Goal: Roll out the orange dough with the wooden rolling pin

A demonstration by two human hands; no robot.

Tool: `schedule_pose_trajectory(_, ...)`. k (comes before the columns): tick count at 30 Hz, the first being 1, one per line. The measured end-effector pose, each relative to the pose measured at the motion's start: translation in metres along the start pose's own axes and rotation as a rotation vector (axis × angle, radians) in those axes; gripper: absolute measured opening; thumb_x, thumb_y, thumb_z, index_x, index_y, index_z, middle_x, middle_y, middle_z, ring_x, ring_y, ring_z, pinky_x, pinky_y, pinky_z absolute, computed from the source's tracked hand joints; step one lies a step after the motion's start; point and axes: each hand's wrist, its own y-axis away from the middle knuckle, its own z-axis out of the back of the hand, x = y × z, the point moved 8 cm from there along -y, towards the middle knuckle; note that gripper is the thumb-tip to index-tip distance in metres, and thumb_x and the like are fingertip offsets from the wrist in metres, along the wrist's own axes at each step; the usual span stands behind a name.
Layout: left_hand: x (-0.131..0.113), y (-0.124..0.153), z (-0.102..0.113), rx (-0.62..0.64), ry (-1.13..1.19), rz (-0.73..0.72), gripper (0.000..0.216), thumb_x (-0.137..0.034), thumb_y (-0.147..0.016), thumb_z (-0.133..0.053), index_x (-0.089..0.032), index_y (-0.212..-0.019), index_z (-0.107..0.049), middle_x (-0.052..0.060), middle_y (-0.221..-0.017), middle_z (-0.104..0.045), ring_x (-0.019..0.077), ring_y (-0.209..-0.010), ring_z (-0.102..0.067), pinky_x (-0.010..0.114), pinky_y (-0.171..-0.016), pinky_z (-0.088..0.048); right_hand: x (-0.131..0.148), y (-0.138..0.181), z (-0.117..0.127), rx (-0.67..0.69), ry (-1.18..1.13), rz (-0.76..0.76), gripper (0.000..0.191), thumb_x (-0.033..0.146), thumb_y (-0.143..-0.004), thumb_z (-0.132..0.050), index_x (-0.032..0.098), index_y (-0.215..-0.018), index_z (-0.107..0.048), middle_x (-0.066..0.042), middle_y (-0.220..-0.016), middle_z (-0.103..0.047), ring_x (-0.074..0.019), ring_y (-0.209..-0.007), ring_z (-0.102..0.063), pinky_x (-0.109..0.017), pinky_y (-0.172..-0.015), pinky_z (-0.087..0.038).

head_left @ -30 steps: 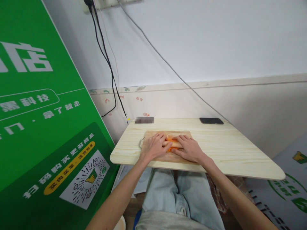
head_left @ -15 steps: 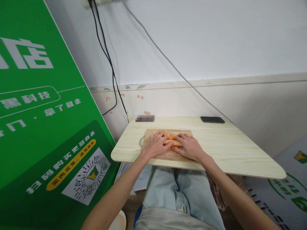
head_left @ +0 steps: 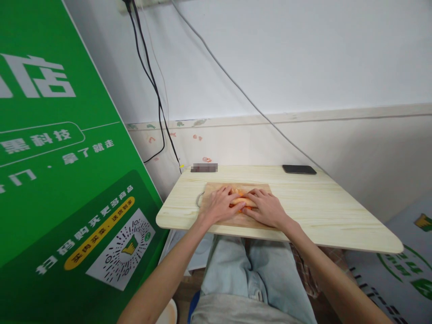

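Observation:
A wooden cutting board [head_left: 258, 186] lies on a pale wooden table [head_left: 330, 211]. On it sits a small pile of orange pieces [head_left: 240, 194], mostly covered by my hands. My left hand [head_left: 218, 206] lies palm down on the left side of the pile, its fingers curled over it. From the right, my right hand [head_left: 266, 208] does the same, fingers bent around the pieces. The fingertips of both hands nearly meet over the orange pile.
A dark phone [head_left: 299, 169] lies at the table's back right. A blurred dark bar [head_left: 204, 168] sits at the back left edge. A large green sign [head_left: 60, 171] leans at the left. Cables [head_left: 151, 85] hang down the wall. My legs in light jeans [head_left: 249, 274] are under the table.
Both hands have drawn slightly closer together over the orange pieces, so less orange shows. The view has shifted a little.

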Motion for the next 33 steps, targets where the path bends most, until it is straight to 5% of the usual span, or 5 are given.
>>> schedule_pose_trajectory(9,0.0028,-0.0057,-0.0026,0.023,0.019,-0.003,0.039,-0.060,-0.110,-0.054,-0.032,-0.116,-0.081,0.005,-0.123,-0.070,0.0258,-0.120,-0.065,0.039,-0.100,-0.055,0.0028,-0.0031,0.0040,0.046,-0.016,-0.016,0.051,0.056,-0.106,-0.059,0.026,-0.145,-0.070,-0.015,-0.145,-0.068,-0.0335,-0.129,-0.066,-0.046,-0.106,-0.051)
schedule_pose_trajectory(17,0.0028,-0.0008,-0.0054,0.024,-0.011,-0.015,0.042,-0.063,-0.106,-0.060,-0.033,-0.132,-0.072,0.007,-0.128,-0.067,0.0284,-0.124,-0.063,0.043,-0.101,-0.055,0.0005,-0.0014,0.0022,0.037,-0.021,-0.009,0.054,0.060,-0.106,-0.058,0.023,-0.144,-0.066,-0.016,-0.145,-0.068,-0.0334,-0.126,-0.067,-0.046,-0.107,-0.052)
schedule_pose_trajectory(33,0.0038,-0.0019,-0.0022,0.053,0.038,0.016,0.032,-0.058,-0.104,-0.065,-0.031,-0.119,-0.076,0.005,-0.123,-0.068,0.0271,-0.122,-0.064,0.041,-0.104,-0.054,0.0012,-0.0017,0.0047,0.038,-0.040,-0.013,0.051,0.059,-0.106,-0.057,0.025,-0.143,-0.068,-0.014,-0.147,-0.068,-0.0327,-0.126,-0.067,-0.044,-0.105,-0.052)
